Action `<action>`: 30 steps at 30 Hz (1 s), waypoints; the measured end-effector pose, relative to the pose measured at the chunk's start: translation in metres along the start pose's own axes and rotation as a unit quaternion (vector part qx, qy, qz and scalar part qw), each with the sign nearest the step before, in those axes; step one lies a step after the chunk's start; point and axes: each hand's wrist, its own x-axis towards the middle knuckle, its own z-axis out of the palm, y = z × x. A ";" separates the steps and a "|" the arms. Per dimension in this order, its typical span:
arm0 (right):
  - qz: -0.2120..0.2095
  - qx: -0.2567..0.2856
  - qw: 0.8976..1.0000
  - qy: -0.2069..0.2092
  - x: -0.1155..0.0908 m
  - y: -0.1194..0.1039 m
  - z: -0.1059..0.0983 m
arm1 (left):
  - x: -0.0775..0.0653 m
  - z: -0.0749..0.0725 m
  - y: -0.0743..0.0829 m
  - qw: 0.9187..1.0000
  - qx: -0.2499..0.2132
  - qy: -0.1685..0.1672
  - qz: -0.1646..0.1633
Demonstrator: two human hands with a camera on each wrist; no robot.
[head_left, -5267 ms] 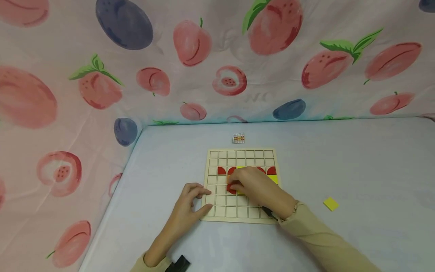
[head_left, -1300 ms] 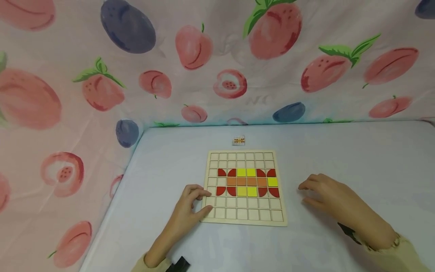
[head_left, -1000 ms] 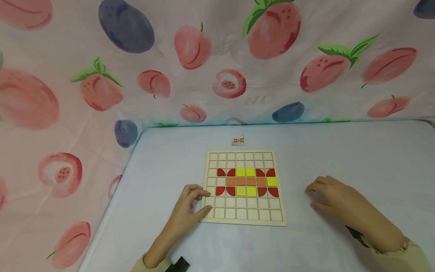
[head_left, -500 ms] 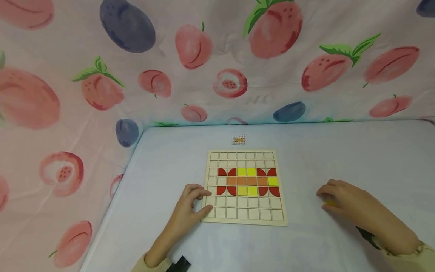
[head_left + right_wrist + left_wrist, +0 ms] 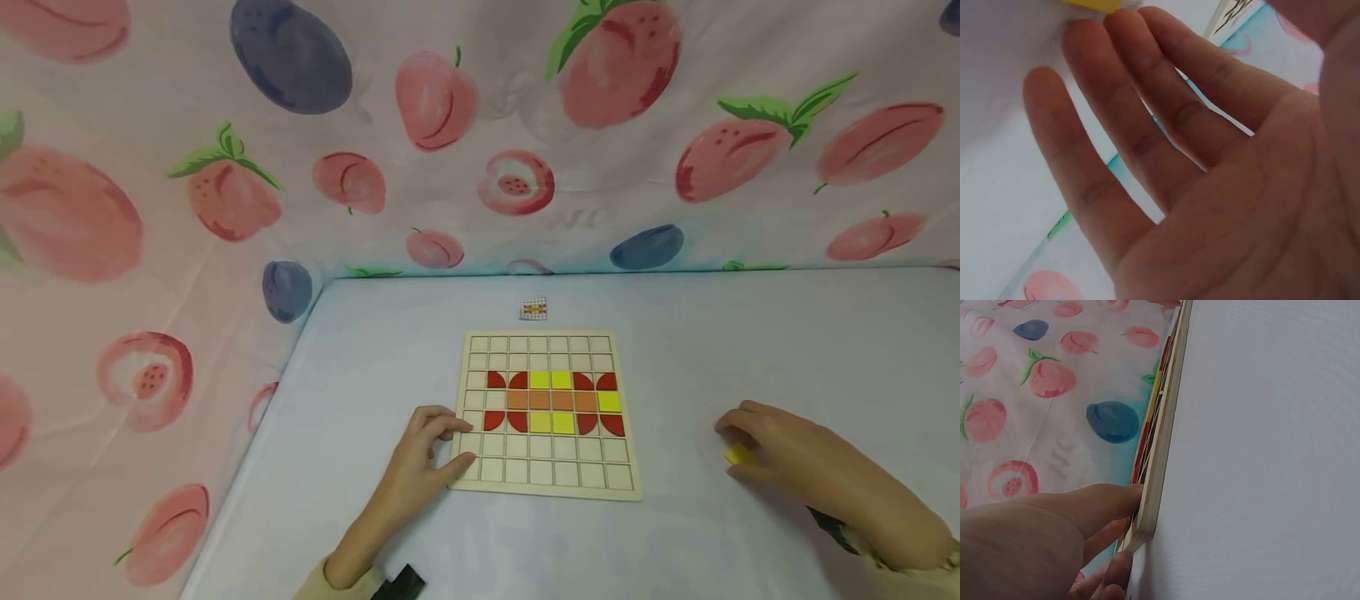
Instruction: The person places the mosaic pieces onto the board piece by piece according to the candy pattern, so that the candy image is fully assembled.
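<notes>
A square wooden grid board point(image 5: 555, 475) lies on the table in the head view. Red quarter-circle tiles point(image 5: 587, 423), yellow square tiles point(image 5: 562, 423) and orange square tiles point(image 5: 562, 400) fill part of three rows. My left hand point(image 5: 420, 454) rests at the board's left edge, thumb and fingertips spread over the rim; the left wrist view shows the thumb against the board's edge point(image 5: 1163, 425). To the right of the board, my right hand point(image 5: 795, 458) is lowered over a loose yellow square tile point(image 5: 740, 454), partly hidden between fingers and thumb. In the right wrist view the fingers are mostly straight.
Beyond the board lies a small pattern card point(image 5: 533, 309) printed with a coloured grid. A white cloth covers the table point(image 5: 360, 358), and a fruit-print curtain point(image 5: 570, 167) borders it at the back and left.
My right hand has gone from over the board to the right, then slid slightly further right over the loose yellow tile. My left hand stays at the board's edge.
</notes>
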 end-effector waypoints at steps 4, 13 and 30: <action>-0.019 0.016 1.000 0.005 -0.004 0.003 0.000 | 0.000 0.000 0.000 1.000 0.003 0.001 0.002; -0.043 0.060 0.997 0.020 -0.005 0.007 0.000 | 0.000 0.000 0.001 1.000 0.001 0.001 0.000; -0.039 0.037 0.998 0.043 0.002 0.000 -0.010 | 0.000 0.000 0.000 1.000 0.001 0.000 -0.002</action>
